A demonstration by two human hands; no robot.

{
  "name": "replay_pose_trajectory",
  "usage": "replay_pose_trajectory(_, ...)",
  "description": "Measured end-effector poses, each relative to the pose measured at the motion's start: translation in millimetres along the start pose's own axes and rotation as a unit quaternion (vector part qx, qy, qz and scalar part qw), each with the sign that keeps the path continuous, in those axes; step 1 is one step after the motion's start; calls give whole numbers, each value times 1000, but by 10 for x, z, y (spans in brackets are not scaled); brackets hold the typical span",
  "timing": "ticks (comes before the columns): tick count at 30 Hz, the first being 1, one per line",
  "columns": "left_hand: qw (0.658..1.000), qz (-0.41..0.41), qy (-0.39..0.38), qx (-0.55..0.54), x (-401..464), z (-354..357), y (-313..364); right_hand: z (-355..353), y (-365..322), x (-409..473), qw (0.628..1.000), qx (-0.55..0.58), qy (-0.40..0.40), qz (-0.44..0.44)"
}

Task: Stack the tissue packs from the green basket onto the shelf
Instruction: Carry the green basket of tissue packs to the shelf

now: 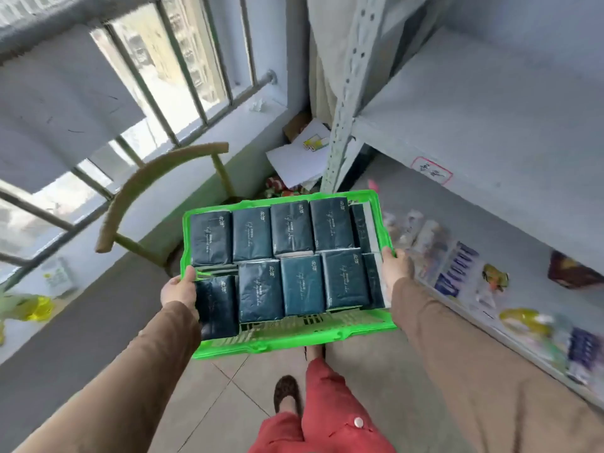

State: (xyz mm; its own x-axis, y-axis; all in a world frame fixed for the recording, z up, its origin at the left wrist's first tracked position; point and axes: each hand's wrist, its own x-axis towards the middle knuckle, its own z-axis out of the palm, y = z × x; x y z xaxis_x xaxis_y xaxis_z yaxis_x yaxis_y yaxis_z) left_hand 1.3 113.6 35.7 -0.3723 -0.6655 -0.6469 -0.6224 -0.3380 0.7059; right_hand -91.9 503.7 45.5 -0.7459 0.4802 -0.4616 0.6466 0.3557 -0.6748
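Person's standing by the shelf (490, 132) carrying the green basket (287, 341) at waist height, left hand (179, 291) and right hand (396, 268) each curled over a short end with the thumbs on top of the rim. It's packed with dark tissue packs (302, 282) lying flat in two rows. Those look light and squishy in slick wrap, so I'd pinch one across its short sides rather than squeeze the middle.
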Motion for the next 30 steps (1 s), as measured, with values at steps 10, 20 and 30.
replay_pose_trajectory(10,965,84,-191,156,-1843,1303,-647,-2336,2052,-964,967,101,175,158)
replay_pose_trajectory(20,896,132,-314,284,-4423,2360,-2623,-4580,4718,-1890,895,195,296,270)
replay_pose_trajectory(30,876,63,-374,297,-6172,3128,-4311,-6361,6429,-1997,854,233,366,287)
